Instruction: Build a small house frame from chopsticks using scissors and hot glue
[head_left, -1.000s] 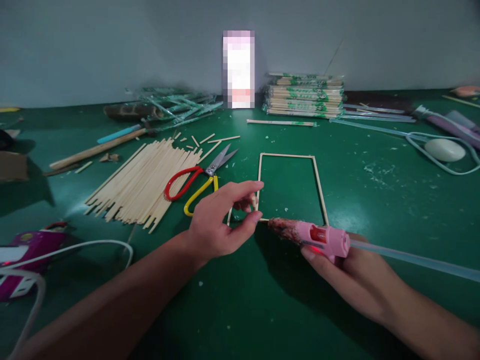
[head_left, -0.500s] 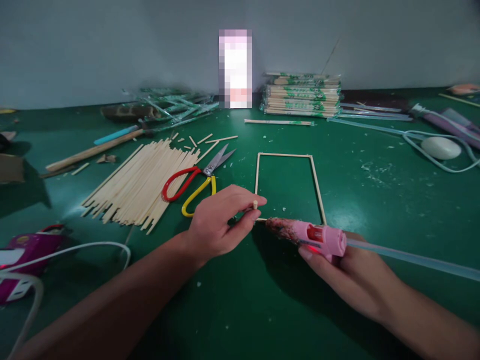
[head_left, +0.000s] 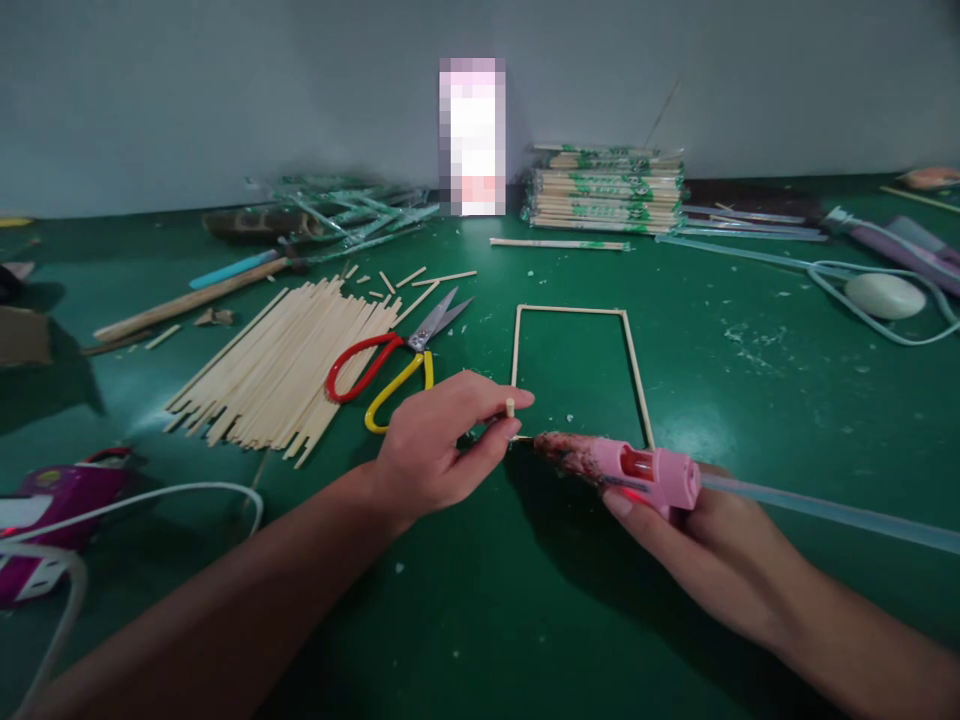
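A rectangular frame of thin wooden sticks (head_left: 628, 360) lies flat on the green table (head_left: 480, 600). My left hand (head_left: 435, 445) is closed in a pinch on a short wooden stick piece (head_left: 510, 407), held upright at the frame's near left corner. My right hand (head_left: 705, 560) grips a pink hot glue gun (head_left: 637, 472). Its crusted nozzle points left and reaches the same corner, right beside my left fingertips. A clear glue stick (head_left: 832, 512) sticks out of the gun's back to the right.
Red-and-yellow scissors (head_left: 390, 365) and a spread of loose wooden sticks (head_left: 281, 365) lie left of the frame. A stack of wrapped chopsticks (head_left: 607, 190) stands at the wall. A purple device (head_left: 56, 500) with a white cable sits at near left; a white oval object (head_left: 885, 296) at far right.
My left fingers closed from a loose hold into a pinch on the short stick piece, now upright. The glue gun nozzle crept slightly left toward the corner.
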